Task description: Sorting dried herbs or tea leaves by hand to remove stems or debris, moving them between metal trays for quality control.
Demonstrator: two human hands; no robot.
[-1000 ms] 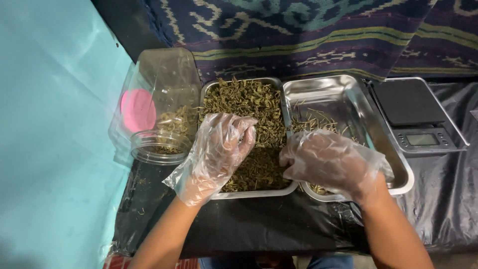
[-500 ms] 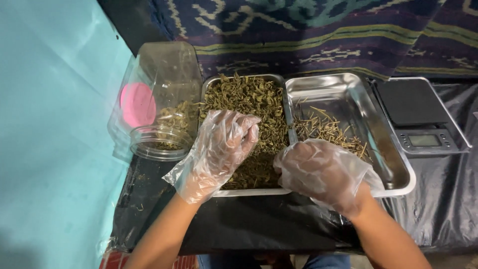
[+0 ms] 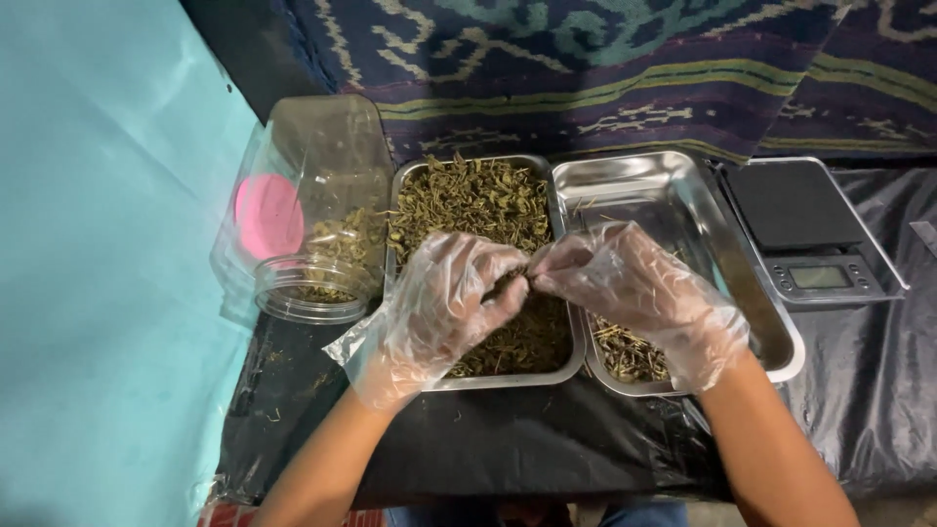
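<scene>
Left hand (image 3: 439, 312), right hand (image 3: 639, 293), fingers pinched together on dried herb (image 3: 517, 283)

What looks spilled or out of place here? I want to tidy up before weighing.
The clear jar lies on its side, mouth open, left of the full tray. A few stray bits of dried herb are scattered on the black sheet below it. Nothing looks damaged.

surface: black plastic-covered table (image 3: 527, 449) under my fingers | left tray (image 3: 468, 195) beneath them | right tray (image 3: 673, 195) beside | jar (image 3: 312, 224) left | scale (image 3: 810, 234) right
</scene>
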